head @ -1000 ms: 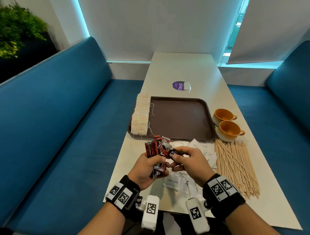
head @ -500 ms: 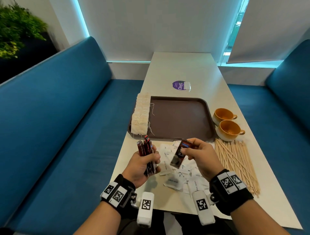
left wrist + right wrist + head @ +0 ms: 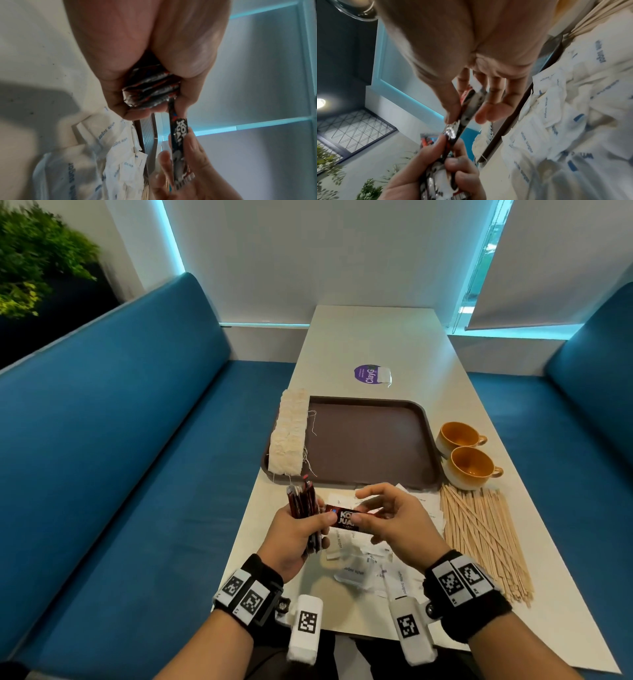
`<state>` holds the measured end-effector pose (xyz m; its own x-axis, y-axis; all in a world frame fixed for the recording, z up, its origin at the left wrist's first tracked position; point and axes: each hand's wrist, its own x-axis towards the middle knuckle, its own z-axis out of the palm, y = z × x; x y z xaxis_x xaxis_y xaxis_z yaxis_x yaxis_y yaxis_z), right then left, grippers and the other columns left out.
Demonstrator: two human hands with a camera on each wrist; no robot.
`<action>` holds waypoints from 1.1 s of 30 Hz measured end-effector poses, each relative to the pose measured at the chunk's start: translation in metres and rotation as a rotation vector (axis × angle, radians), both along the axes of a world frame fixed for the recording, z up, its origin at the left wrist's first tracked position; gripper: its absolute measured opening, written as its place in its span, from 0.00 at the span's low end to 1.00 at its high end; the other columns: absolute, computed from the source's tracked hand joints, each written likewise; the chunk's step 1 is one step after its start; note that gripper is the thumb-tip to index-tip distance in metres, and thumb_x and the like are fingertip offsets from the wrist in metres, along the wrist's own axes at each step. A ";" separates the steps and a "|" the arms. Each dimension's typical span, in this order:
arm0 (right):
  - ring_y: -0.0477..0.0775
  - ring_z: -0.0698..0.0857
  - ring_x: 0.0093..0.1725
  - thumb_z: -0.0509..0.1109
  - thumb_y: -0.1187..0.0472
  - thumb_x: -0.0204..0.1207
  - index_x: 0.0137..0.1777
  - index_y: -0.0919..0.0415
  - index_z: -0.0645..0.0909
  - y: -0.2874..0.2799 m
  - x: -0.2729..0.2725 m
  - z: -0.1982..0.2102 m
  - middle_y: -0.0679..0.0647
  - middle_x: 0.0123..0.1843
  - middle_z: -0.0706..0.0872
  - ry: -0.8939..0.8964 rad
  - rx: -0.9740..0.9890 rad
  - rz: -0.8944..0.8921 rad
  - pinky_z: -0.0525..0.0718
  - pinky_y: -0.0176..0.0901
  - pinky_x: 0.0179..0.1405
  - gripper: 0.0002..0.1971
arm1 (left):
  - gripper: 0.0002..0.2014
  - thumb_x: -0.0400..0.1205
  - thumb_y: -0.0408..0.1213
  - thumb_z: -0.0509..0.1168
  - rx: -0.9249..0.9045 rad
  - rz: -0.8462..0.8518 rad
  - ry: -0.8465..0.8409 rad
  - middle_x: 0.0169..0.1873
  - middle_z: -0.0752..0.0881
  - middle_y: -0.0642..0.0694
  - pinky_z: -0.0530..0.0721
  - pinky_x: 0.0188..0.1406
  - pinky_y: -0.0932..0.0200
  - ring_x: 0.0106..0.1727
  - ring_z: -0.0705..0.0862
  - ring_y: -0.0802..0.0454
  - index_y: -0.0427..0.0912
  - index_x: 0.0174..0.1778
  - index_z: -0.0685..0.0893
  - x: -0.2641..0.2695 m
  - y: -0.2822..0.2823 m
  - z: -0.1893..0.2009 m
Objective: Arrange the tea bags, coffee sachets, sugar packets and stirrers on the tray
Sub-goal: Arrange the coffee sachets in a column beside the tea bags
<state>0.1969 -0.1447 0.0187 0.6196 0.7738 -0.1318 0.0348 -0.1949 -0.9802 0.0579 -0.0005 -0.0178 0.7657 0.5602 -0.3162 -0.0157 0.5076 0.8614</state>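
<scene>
My left hand [image 3: 301, 525] grips an upright bundle of red-and-black coffee sachets [image 3: 301, 503] above the table's near left part; the bundle's ends [image 3: 150, 93] show in the left wrist view. My right hand [image 3: 383, 518] pinches a single coffee sachet [image 3: 346, 518] that lies sideways, its left end touching the bundle under my left thumb. The same sachet [image 3: 469, 108] runs between both hands in the right wrist view. White sugar packets [image 3: 359, 570] lie loose on the table under the hands. A row of tea bags [image 3: 289, 436] fills the left side of the brown tray [image 3: 370, 440]. Wooden stirrers [image 3: 483, 539] lie at the right.
Two orange cups [image 3: 467, 460] stand right of the tray, just beyond the stirrers. A purple round sticker [image 3: 368, 374] is on the table beyond the tray. Blue benches [image 3: 120, 457] run along both sides of the table.
My right hand has brought the single sachet leftward from apart to against the bundle in my left hand, turning it flat. The left hand has stayed almost in place.
</scene>
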 end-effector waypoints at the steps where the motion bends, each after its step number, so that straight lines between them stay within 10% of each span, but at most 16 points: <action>1: 0.55 0.89 0.39 0.82 0.70 0.72 0.57 0.59 0.86 -0.001 0.002 -0.001 0.61 0.49 0.91 0.013 0.014 -0.010 0.91 0.47 0.35 0.15 | 0.14 0.73 0.26 0.77 -0.037 0.024 -0.025 0.35 0.82 0.43 0.84 0.35 0.50 0.34 0.82 0.51 0.42 0.49 0.82 0.000 0.001 -0.001; 13: 0.53 0.91 0.40 0.78 0.72 0.76 0.53 0.60 0.91 0.006 0.018 0.001 0.55 0.43 0.94 -0.037 0.008 -0.091 0.91 0.40 0.39 0.10 | 0.21 0.78 0.41 0.75 -0.272 0.079 0.046 0.57 0.88 0.34 0.86 0.54 0.22 0.62 0.86 0.35 0.36 0.64 0.82 -0.006 0.010 -0.002; 23: 0.58 0.94 0.46 0.81 0.71 0.73 0.52 0.55 0.93 0.057 0.091 0.016 0.57 0.48 0.94 -0.077 0.034 -0.151 0.93 0.47 0.46 0.12 | 0.20 0.77 0.40 0.76 -0.250 0.123 0.140 0.45 0.87 0.39 0.90 0.40 0.40 0.44 0.90 0.38 0.35 0.61 0.83 -0.025 0.035 -0.024; 33: 0.51 0.85 0.30 0.83 0.72 0.70 0.55 0.65 0.90 0.171 0.178 0.004 0.61 0.40 0.90 -0.112 -0.036 -0.131 0.89 0.37 0.31 0.14 | 0.24 0.79 0.34 0.76 -0.226 0.000 0.210 0.51 0.87 0.25 0.89 0.49 0.29 0.49 0.90 0.27 0.27 0.67 0.77 -0.017 0.053 -0.024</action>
